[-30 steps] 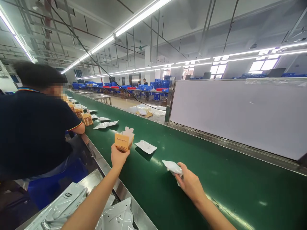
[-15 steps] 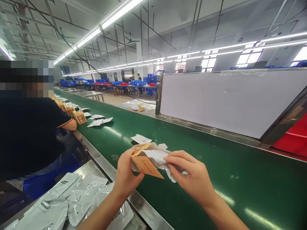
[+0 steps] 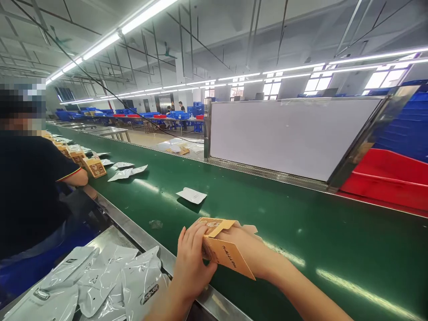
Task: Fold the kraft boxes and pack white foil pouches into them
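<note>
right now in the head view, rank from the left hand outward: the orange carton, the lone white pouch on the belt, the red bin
1. orange carton: held in the left hand.
2. white pouch: farther up the green belt.
3. red bin: beyond the belt, far right.

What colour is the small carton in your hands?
Orange-tan, with dark lettering: the small cardboard carton, head view.

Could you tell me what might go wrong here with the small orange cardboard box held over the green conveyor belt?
The small orange cardboard box is gripped by the left hand while the right hand sits mostly hidden behind it, so its thin walls and open flaps could crease. The box hangs over the belt's steel edge, so anything slipping out might drop among the silvery white pouches below. One flat white pouch lies loose on the green conveyor belt, perhaps out of easy reach.
</note>
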A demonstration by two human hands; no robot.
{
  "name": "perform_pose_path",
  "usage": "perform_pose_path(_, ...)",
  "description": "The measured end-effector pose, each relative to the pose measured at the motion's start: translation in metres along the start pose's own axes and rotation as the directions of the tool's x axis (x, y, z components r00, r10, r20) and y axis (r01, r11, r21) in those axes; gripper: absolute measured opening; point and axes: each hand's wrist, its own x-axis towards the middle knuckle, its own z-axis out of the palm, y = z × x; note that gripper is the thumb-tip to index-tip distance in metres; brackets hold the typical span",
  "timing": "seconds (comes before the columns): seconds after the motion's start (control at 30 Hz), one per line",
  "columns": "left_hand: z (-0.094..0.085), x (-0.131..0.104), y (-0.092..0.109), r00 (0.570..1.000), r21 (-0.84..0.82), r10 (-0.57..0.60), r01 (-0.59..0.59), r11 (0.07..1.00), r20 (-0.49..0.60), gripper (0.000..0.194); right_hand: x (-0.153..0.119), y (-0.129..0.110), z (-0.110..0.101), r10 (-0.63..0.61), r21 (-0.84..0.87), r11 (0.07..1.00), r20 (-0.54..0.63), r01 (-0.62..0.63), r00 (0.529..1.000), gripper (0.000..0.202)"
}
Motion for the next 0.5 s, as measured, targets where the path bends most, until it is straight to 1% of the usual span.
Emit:
perform_pose_path(0.07, 0.002, -0.002, 0.001, 0.990, -0.041, -0.140, 0.140, 0.989, 0.018, 0.068, -0.010, -0.001, -0.018, 0.009, 0.076, 0.997, 0.059, -0.013, 0.998, 0.024)
perform_pose_path(0.1, 0.002, -0.002, 0.002, 0.978, -0.066, -0.210, 0.210, 0.975, 0.018, 0.065, -0.018, -0.003, -0.027, 0.032, 0.113, 0.993, 0.048, -0.038, 0.998, 0.027)
perform_pose_path(0.17, 0.004, 0.000, 0.008, 0.948, -0.135, -0.317, 0.316, 0.939, 0.014, 0.059, -0.033, -0.005, -0.037, 0.113, 0.148, 0.983, -0.024, -0.108, 0.993, 0.036)
perform_pose_path(0.23, 0.007, 0.002, 0.017, 0.935, -0.217, -0.356, 0.350, 0.911, 0.015, 0.059, -0.046, -0.006, -0.034, 0.172, 0.093, 0.982, -0.109, -0.162, 0.979, 0.050)
perform_pose_path(0.27, 0.010, 0.002, 0.023, 0.935, -0.258, -0.353, 0.346, 0.902, 0.022, 0.060, -0.051, -0.005, -0.029, 0.197, 0.044, 0.980, -0.138, -0.192, 0.971, 0.052)
perform_pose_path(0.3, 0.014, 0.002, 0.029, 0.937, -0.293, -0.346, 0.342, 0.893, 0.038, 0.060, -0.055, -0.004, -0.023, 0.216, -0.007, 0.976, -0.157, -0.220, 0.964, 0.048)
perform_pose_path(0.33, 0.018, 0.001, 0.035, 0.936, -0.323, -0.343, 0.348, 0.880, 0.075, 0.061, -0.060, -0.003, -0.018, 0.229, -0.055, 0.969, -0.168, -0.241, 0.959, 0.038)
perform_pose_path(0.37, 0.022, -0.001, 0.040, 0.930, -0.346, -0.341, 0.368, 0.863, 0.138, 0.064, -0.065, 0.000, -0.014, 0.228, -0.096, 0.964, -0.171, -0.247, 0.958, 0.028)
perform_pose_path(0.4, 0.026, -0.003, 0.045, 0.915, -0.360, -0.335, 0.397, 0.844, 0.224, 0.071, -0.073, 0.004, -0.013, 0.218, -0.133, 0.962, -0.162, -0.240, 0.962, 0.021)
perform_pose_path(0.47, 0.029, -0.008, 0.051, 0.860, -0.358, -0.298, 0.455, 0.815, 0.414, 0.090, -0.095, 0.016, -0.017, 0.186, -0.210, 0.954, -0.147, -0.215, 0.971, 0.022)
perform_pose_path(0.5, 0.028, -0.009, 0.053, 0.830, -0.352, -0.271, 0.471, 0.809, 0.488, 0.098, -0.111, 0.024, -0.021, 0.195, -0.235, 0.944, -0.167, -0.231, 0.966, 0.022)
